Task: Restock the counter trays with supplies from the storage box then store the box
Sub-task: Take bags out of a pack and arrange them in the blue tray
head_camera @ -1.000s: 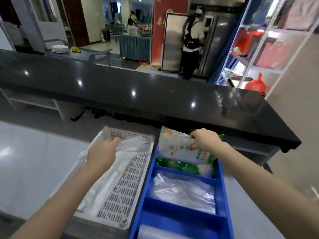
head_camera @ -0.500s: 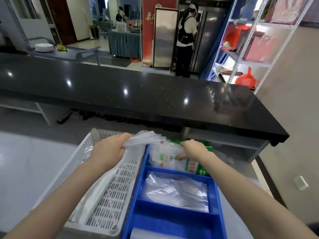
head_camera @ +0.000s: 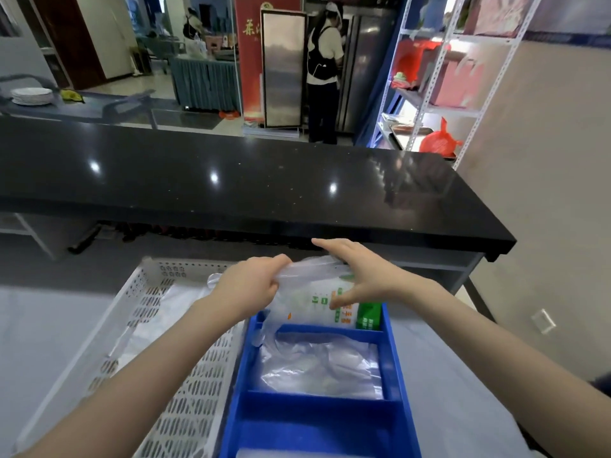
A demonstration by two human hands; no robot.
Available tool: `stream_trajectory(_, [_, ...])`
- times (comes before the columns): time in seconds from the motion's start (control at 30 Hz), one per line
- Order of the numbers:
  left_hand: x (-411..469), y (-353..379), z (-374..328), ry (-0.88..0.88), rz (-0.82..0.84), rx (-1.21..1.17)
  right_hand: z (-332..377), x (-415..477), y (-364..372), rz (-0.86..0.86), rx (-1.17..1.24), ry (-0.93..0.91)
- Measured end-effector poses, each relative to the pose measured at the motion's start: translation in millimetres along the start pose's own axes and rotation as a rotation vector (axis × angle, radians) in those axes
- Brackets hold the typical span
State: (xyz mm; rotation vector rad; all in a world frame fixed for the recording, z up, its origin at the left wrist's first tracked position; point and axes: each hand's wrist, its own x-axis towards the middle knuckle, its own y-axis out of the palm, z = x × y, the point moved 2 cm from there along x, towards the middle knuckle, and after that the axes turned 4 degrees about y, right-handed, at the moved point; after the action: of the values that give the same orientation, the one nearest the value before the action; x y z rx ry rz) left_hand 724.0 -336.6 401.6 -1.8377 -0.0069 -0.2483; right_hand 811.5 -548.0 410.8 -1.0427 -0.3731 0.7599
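Note:
A blue divided tray [head_camera: 386,365] sits on the grey work surface, with a white perforated storage box [head_camera: 185,385] to its left. My left hand [head_camera: 244,289] is shut on a stack of clear plastic bags [head_camera: 307,269], held over the tray's far compartment. My right hand [head_camera: 360,276] rests on the same stack with fingers spread, thumb down on a white and green printed packet [head_camera: 330,305] standing in that compartment. More clear bags [head_camera: 317,368] fill the middle compartment. A few clear bags [head_camera: 148,328] lie in the white box.
A raised black counter [head_camera: 231,186] runs across just beyond the tray. A metal shelf rack [head_camera: 429,94] with red bags stands at the right. A person stands at a steel fridge [head_camera: 363,61] in the background. A stack of plates [head_camera: 31,95] sits far left.
My left hand carried the clear bags from the white box rightward over the blue tray. My right hand let go of the printed packet and moved onto the bag stack.

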Motion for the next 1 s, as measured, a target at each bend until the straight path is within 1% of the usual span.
stream_trajectory(0.07, [10.3,3.2,-15.9,0.08,0.028,-0.001,4.6,-8.0,-3.1,0.026,-0.072,0.006])
stream_trajectory(0.17, [24.7,6.0,-37.6,0.193,0.09,0.006,4.1,-15.4,-10.1,-0.025,-0.175,0.013])
stream_trajectory(0.23, [32.2,9.2,-48.4,0.242,0.117,0.024,-1.0,-19.5,-11.4,-0.026,-0.199,0.073])
stream_trajectory(0.33, [39.0,16.6,-56.2,0.274,0.115,0.093,-10.1,-23.5,-2.2,0.017,-0.113,0.197])
stream_trajectory(0.47, [39.0,30.9,-52.1,0.292,0.058,0.121,-18.7,-21.2,15.7,-0.003,-0.044,0.253])
stream_trajectory(0.57, [34.0,41.7,-41.3,0.281,0.056,0.079,-21.7,-19.2,30.4,0.018,0.057,0.303])
stream_trajectory(0.63, [29.6,48.2,-33.5,0.286,0.082,0.033,-22.3,-16.5,38.3,0.011,0.114,0.332])
stream_trajectory(0.7, [26.1,53.8,-27.4,0.276,0.145,0.001,-21.8,-13.3,42.2,-0.012,0.165,0.345])
stream_trajectory(0.77, [24.4,59.1,-22.9,0.269,0.171,0.036,-22.0,-9.6,44.1,-0.015,0.173,0.348])
stream_trajectory(0.83, [24.2,63.1,-19.4,0.25,0.105,0.092,-21.2,-6.7,45.7,-0.014,0.12,0.336])
stream_trajectory(0.87, [23.9,64.3,-18.0,0.237,0.052,0.116,-20.0,-6.3,46.4,-0.023,0.056,0.313])
stream_trajectory(0.93, [22.3,67.1,-15.6,0.211,-0.022,0.153,-16.3,-7.3,50.3,-0.077,-0.165,0.216])
stream_trajectory(1.0, [18.2,72.3,-14.6,0.184,-0.021,0.196,-12.7,-9.4,58.3,-0.144,-0.399,0.105])
